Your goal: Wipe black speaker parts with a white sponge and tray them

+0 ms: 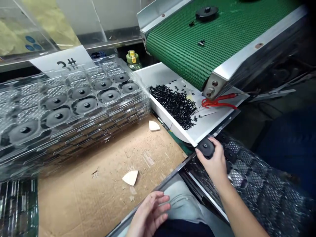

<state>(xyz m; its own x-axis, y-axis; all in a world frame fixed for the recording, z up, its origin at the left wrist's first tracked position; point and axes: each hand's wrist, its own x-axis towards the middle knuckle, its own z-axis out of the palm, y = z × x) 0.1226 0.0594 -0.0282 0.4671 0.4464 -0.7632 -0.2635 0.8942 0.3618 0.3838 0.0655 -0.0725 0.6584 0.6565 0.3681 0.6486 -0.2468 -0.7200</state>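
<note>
My right hand (216, 161) pinches a round black plastic part (205, 148) with a raised centre, beside the near corner of the white tray (172, 126). Below it lies a clear plastic blister tray (261, 184) with moulded pockets. My left hand (153, 212) is empty, its fingers loosely curled and apart, over the front edge of the cardboard-covered table (98, 197). Two white rounded-triangle pieces, a nearer one (130, 177) and a farther one (154, 125), rest on the cardboard.
Stacked clear trays (98, 108) at left hold several similar black parts. The white tray contains a heap of small black pieces (175, 103) and a red-handled tool (219, 100). A green conveyor belt (197, 42) overhangs it, carrying a black part (206, 13). A green bottle (132, 61) stands behind.
</note>
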